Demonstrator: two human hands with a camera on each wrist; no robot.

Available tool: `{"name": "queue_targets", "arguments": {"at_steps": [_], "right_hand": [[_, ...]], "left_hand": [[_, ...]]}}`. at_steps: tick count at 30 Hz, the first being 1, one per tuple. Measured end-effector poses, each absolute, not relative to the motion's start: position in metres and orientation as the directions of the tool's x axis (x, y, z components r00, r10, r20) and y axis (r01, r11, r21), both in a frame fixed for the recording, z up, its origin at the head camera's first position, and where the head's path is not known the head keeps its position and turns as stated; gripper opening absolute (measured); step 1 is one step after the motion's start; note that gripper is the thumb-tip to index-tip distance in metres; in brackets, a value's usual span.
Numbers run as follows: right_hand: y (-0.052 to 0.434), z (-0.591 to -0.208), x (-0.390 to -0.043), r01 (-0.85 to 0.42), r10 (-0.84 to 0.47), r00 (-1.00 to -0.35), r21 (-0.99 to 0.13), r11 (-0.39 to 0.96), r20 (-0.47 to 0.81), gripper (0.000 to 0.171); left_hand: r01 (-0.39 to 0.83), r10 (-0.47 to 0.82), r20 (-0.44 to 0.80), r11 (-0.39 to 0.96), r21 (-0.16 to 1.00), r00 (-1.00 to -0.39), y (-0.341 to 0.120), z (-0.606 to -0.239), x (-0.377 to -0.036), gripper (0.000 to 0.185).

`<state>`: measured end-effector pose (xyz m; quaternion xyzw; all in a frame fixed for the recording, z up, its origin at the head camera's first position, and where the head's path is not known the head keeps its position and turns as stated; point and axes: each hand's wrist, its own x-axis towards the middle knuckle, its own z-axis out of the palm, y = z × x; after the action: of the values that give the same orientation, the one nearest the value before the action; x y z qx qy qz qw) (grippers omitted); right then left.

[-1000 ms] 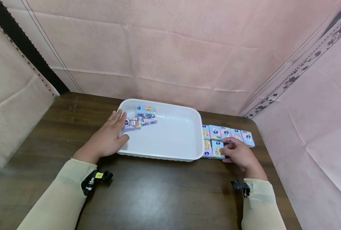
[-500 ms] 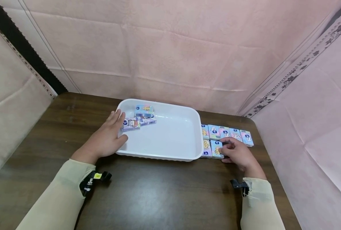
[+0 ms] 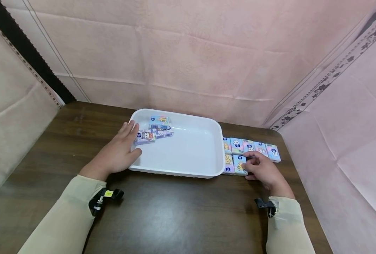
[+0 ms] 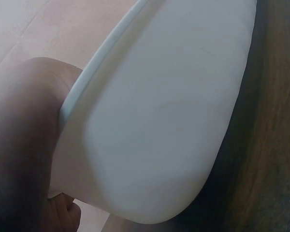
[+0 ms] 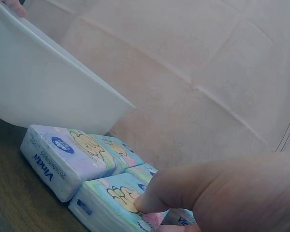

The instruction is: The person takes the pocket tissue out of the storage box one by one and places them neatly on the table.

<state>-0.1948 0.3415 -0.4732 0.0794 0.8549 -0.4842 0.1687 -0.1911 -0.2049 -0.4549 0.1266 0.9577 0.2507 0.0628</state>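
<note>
A tissue pack (image 3: 239,164) at centre right was pinched by the right hand (image 3: 264,171); the white tray (image 3: 188,173) was steadied by the left hand (image 3: 119,151), fingers (image 3: 129,128) spread over its rim.

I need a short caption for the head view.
Left hand steadies white tray; right hand touches tissue pack.

Soft even light, blurry wrist close-ups
</note>
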Motion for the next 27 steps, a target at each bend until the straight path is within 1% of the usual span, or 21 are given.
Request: {"name": "queue_targets", "arguments": {"at_steps": [10, 13, 19, 27], "right_hand": [[0.339, -0.466, -0.193, 0.297, -0.016, -0.930, -0.773, 0.560, -0.368, 0.053], [0.337, -0.462, -0.192, 0.274, -0.020, -0.935, -0.755, 0.596, -0.355, 0.051], [0.335, -0.452, -0.192, 0.197, 0.002, -0.962, -0.686, 0.700, -0.274, 0.045], [0.323, -0.428, -0.184, 0.143, 0.064, -0.987, -0.622, 0.770, -0.148, 0.051]], "left_hand": [[0.213, 0.273, -0.052, 0.843, 0.495, -0.961, -0.206, -0.459, -0.193, 0.089], [0.212, 0.272, -0.050, 0.842, 0.496, -0.961, -0.206, -0.459, -0.193, 0.089], [0.210, 0.264, -0.042, 0.843, 0.496, -0.964, -0.206, -0.459, -0.194, 0.090], [0.205, 0.257, -0.037, 0.844, 0.496, -0.966, -0.207, -0.462, -0.194, 0.091]]}}
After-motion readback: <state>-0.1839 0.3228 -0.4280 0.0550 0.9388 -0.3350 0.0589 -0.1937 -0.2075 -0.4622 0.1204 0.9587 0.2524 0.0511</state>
